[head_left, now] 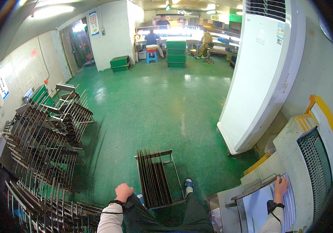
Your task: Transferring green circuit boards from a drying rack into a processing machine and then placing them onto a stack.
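My left hand point(124, 191) rests on my left knee, curled into a loose fist with nothing showing in it. Off to the right, my right hand point(281, 186) is closed on the far end of a metal frame point(256, 187). The frame lies over white sheets point(255, 209) on a pale metal work surface; more of the white sheets are stacked under and beside my right wrist. Between my feet on the floor stands a low metal rack point(154, 176) with many thin upright rods or plates. My fingertips are partly hidden at the frame's end.
Stacked rod racks point(46, 143) line the left wall, with more near my left leg. A tall white air conditioner point(253, 73) and a machine with a mesh panel point(314, 167) stand right. People sit at a lit bench point(186, 34) at the back, near green crates point(176, 52).
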Demonstrator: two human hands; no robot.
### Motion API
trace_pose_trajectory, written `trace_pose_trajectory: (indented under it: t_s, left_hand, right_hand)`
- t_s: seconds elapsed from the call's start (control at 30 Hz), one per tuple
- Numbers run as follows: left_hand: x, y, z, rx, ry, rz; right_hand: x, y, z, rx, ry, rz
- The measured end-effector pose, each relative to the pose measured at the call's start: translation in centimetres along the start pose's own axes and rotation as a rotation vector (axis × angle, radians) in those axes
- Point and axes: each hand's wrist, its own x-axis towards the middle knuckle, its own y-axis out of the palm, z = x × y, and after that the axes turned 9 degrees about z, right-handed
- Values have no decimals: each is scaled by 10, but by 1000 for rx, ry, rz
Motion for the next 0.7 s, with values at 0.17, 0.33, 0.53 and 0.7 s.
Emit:
trace_pose_trajectory:
  t_s: [0.17, 0.33, 0.53, 0.7]
  left_hand:
    - [1, 0, 0, -6, -6, -2]
    - [-1, 0, -3, -1, -7, -9]
    - [-2, -1, -2, 8, -11, -2]
    - [-3, 0, -2, 2, 6, -21]
  right_hand:
    - [0, -4, 3, 3, 10, 30]
    - [-2, -4, 3, 1, 14, 26]
    - [1, 4, -2, -29, 10, -12]
    - [3, 4, -5, -11, 5, 5]
